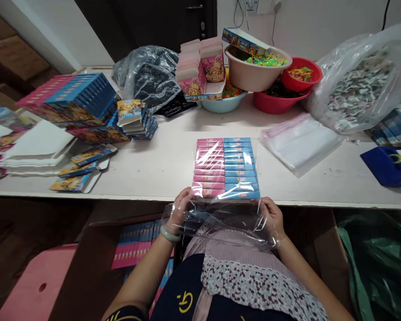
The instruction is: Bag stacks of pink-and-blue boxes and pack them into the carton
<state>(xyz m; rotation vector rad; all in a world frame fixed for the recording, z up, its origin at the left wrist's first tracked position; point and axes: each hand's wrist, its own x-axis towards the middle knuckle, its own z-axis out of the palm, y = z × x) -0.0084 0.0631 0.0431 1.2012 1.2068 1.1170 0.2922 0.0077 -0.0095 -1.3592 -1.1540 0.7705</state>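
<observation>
A block of small boxes [224, 167], pink ones on the left and blue ones on the right, lies at the table's front edge inside a clear plastic bag [220, 218]. The bag's open end hangs over the edge toward me. My left hand [180, 211] pinches the bag's left side, fingers closed on the film. My right hand [270, 216] grips the right side the same way. A pale bangle is on my left wrist.
Stacks of blue and pink boxes [73, 100] and flat cartons stand at the left. Bowls [257, 67] of small coloured items sit at the back. Spare clear bags [299, 142] lie right of the block. A cardboard box [96, 263] of packs is below the table.
</observation>
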